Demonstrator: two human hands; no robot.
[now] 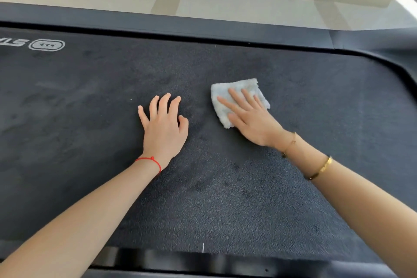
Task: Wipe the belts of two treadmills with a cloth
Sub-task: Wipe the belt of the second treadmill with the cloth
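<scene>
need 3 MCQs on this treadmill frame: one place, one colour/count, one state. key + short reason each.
1. Where does the cloth lie?
A. on the belt, under the right hand
B. on the floor beyond the treadmill
C. draped over the side rail

2. What colour is the string on the left wrist?
A. blue
B. red
C. green

3. How is the left hand placed?
A. gripping the cloth
B. raised clear of the belt
C. resting on the belt, holding nothing

Key:
1 A, the flat fingers of the right hand press the pale cloth onto the dark belt.
2 B, a thin red string circles the left wrist.
3 C, the left hand's fingertips touch the bare belt, apart from the cloth.
</scene>
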